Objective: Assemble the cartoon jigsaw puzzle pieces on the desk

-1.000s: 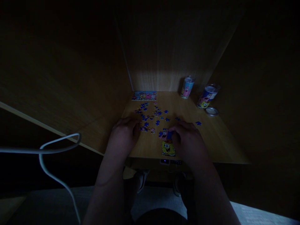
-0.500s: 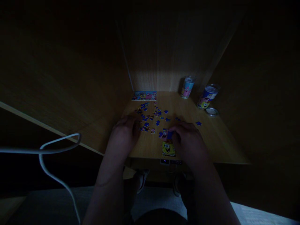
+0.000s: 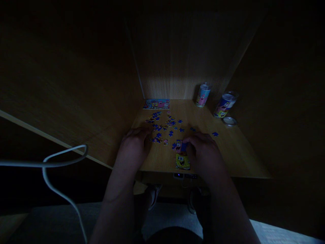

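Note:
My left hand (image 3: 134, 144) rests at the left edge of a scatter of loose jigsaw pieces (image 3: 158, 128). Its forefinger reaches to the pieces, the thumb stands apart, and nothing shows in its grasp. At the front of the wooden table lies a partly joined jigsaw puzzle (image 3: 182, 161), with a yellow cartoon face below and pink and blue above. My right hand (image 3: 204, 150) is curled over its upper right side, fingertips on a blue jigsaw piece (image 3: 184, 146). The thumb tip is partly hidden in the dim light.
A picture strip (image 3: 156, 104) lies by the back panel. Two cartoon-printed cans, a light blue one (image 3: 202, 96) and a dark blue one (image 3: 223, 105), stand at the right, with a round metal lid (image 3: 229, 121) beside them. A lone blue piece (image 3: 215, 134) lies right. A white cable (image 3: 63, 165) hangs left.
My left hand's forefinger has stretched out slightly toward the loose pieces. My right hand and the joined puzzle look nearly unchanged.

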Demonstrator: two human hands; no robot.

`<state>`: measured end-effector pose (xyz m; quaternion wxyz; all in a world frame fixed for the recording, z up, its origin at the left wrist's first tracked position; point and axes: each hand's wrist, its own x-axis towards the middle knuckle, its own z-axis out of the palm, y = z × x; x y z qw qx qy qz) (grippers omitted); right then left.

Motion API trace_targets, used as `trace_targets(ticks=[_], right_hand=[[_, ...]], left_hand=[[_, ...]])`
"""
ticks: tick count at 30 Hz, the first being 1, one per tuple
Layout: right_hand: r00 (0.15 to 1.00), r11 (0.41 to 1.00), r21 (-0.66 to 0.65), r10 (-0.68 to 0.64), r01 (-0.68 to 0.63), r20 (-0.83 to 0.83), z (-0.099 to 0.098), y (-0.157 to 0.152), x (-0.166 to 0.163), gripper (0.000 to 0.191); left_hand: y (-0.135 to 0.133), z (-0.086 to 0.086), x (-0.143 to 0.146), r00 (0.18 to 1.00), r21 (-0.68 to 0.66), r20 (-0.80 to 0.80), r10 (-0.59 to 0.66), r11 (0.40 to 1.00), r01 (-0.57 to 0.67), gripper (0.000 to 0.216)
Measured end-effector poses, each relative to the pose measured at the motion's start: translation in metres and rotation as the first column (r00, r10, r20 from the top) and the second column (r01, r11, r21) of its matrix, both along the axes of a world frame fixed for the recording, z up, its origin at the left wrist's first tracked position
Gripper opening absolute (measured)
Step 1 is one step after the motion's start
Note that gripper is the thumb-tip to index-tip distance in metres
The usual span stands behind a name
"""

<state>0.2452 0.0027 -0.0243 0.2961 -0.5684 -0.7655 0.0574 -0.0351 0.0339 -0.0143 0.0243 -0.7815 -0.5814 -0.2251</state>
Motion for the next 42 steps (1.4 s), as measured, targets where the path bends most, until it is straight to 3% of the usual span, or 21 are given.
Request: trace_targets(ticks=[11,17,24,28,34,42], right_hand=[[1.0,1.0,0.006,-0.002,0.002,-0.004,-0.0015,0.001,0.0005,0.026],[1.0,1.0,-0.001,-0.002,0.002,-0.005,0.0,-0.0003,-0.0006,0.025],[1.0,1.0,0.009,-0.015,0.015,0.0,0.0024,-0.0017,-0.0019,0.025],[1.0,1.0,-0.006,-0.01,0.01,-0.003,0.0019,-0.0013,-0.0013,0.024],[1.0,1.0,-0.006,-0.014,0.014,-0.003,0.0019,-0.0009,-0.0015,0.025],[1.0,1.0,0.004,-0.01,0.01,0.0,-0.0004,-0.0002,-0.0007,0.024]], left_hand=[[-0.0005,-0.0058,-0.0001,1.0,0.074,0.026,0.014,0.997,-0.016,0.048],[0.0004,-0.0061,0.0002,1.0,-0.021,0.008,-0.024,0.999,0.025,0.034],[0.0021,-0.0055,-0.0016,1.0,-0.036,0.006,-0.004,0.999,0.004,0.037],[0.0024,-0.0058,-0.0015,1.0,-0.023,0.007,0.004,1.0,-0.004,0.037],[0.0006,-0.0003,0.0023,0.997,0.009,0.032,0.075,0.997,-0.076,0.017],[-0.0001,-0.0002,0.0021,0.996,0.01,-0.001,0.089,0.996,-0.089,0.023]])
